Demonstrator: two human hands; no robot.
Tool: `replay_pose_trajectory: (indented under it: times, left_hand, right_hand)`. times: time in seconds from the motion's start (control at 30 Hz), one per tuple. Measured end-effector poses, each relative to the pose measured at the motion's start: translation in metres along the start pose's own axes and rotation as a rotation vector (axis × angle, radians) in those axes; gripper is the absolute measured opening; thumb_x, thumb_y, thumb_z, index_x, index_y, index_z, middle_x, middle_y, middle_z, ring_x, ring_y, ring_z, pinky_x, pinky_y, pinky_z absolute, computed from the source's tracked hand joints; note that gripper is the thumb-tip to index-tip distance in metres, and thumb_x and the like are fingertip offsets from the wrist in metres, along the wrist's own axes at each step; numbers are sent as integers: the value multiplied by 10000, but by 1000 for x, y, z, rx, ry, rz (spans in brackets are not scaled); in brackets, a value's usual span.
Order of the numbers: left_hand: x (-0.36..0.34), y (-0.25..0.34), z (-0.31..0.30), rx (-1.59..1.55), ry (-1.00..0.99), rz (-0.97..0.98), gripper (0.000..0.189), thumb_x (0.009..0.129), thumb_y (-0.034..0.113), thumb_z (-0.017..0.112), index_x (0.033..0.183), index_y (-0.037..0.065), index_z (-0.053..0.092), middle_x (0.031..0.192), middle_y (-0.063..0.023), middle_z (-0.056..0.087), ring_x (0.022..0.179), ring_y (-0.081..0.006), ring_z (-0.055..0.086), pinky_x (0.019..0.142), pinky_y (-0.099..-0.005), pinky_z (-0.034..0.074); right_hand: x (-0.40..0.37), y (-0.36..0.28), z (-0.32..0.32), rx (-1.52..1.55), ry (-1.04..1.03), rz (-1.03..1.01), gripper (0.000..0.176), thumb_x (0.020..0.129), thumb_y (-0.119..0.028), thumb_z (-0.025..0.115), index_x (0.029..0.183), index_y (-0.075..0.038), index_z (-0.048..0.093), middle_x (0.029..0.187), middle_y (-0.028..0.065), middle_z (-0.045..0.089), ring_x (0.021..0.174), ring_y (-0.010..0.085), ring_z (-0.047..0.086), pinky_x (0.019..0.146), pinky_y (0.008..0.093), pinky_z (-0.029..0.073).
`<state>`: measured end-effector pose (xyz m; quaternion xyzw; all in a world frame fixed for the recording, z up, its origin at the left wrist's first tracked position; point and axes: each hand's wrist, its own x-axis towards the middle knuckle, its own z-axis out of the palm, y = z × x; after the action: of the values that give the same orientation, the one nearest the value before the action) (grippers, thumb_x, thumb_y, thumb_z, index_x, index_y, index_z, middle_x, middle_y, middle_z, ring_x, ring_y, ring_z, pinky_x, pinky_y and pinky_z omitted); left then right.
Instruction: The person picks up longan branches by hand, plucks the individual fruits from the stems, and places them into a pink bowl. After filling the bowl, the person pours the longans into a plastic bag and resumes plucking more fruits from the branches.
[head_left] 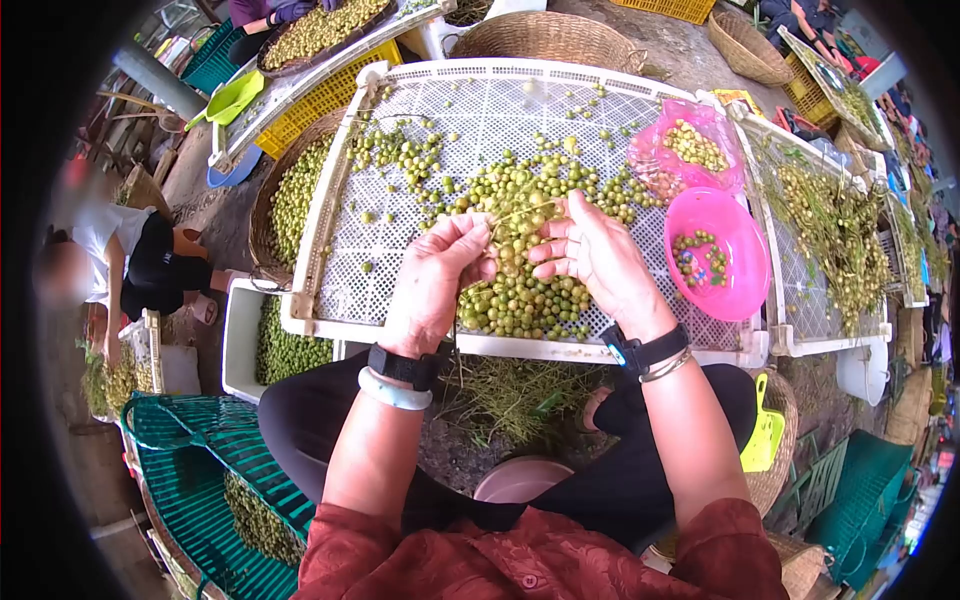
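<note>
My left hand (445, 265) is closed in a pinch on a thin-stemmed sprig of small round yellow-green fruits (512, 245). The sprig hangs between my two hands, above the heap. At its right side is my right hand (595, 250), thumb raised and fingers apart, half curled with their tips by the fruits. Below lies a heap of loose green fruits (530, 305) on a white perforated tray (480, 95). More fruits are scattered toward the tray's far left. A pink bowl (715, 215) with a few fruits and a pink plastic bag (650, 150) holding paler fruits rest at the tray's right.
Fruit-filled baskets (262, 225) and a white bin (240, 340) stand at the left. A second tray (810, 320) holds leafy fruit branches on the right. Cut stems (520, 390) and a pink basin (520, 480) are below. A person (120, 240) sits at far left.
</note>
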<state>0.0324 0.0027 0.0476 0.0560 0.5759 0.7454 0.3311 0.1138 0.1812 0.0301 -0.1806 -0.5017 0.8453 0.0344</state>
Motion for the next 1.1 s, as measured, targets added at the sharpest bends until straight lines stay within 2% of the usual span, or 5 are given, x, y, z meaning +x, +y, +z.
replay_pose_trajectory:
  times: [0.17, 0.3, 0.5, 0.87, 1.1]
  left_hand:
    - [-22, 10, 13, 173, -50, -37, 132, 904, 186, 594, 977, 77, 591, 740, 45, 565, 593, -25, 449, 535, -156, 349]
    - [-15, 4, 15, 455, -30, 135, 183, 839, 205, 693, 954, 90, 609, 732, 46, 579, 634, -15, 473, 555, -171, 375]
    - [-4, 16, 14, 429, 4, 191, 130, 839, 195, 692, 844, 71, 654, 687, 61, 564, 608, -10, 470, 539, -178, 379]
    - [10, 34, 18, 314, -79, 142, 111, 877, 200, 636, 883, 89, 642, 636, 69, 517, 543, -20, 422, 513, -180, 324]
    - [11, 33, 20, 248, -267, -40, 121, 926, 235, 564, 938, 117, 586, 839, 44, 568, 761, -52, 533, 673, -230, 471]
  right_hand:
    - [-10, -5, 1, 61, -89, -81, 355, 975, -281, 452, 1180, 3, 513, 975, 71, 586, 762, 166, 626, 640, 290, 542]
    - [-13, -10, 3, -24, -137, -133, 280, 962, -211, 487, 1156, -20, 553, 948, 48, 614, 792, 137, 620, 654, 286, 540]
    - [-5, -13, -1, -696, 177, -389, 243, 929, -240, 542, 993, -24, 633, 747, 39, 629, 652, 113, 585, 591, 240, 468]
    - [-7, -23, 13, -276, 55, -119, 243, 856, -214, 661, 961, 3, 632, 779, 31, 642, 631, 81, 591, 563, 213, 480]
    - [6, -16, 4, -87, -131, -181, 240, 856, -80, 621, 1079, -17, 559, 925, 23, 606, 777, 86, 568, 643, 226, 458]
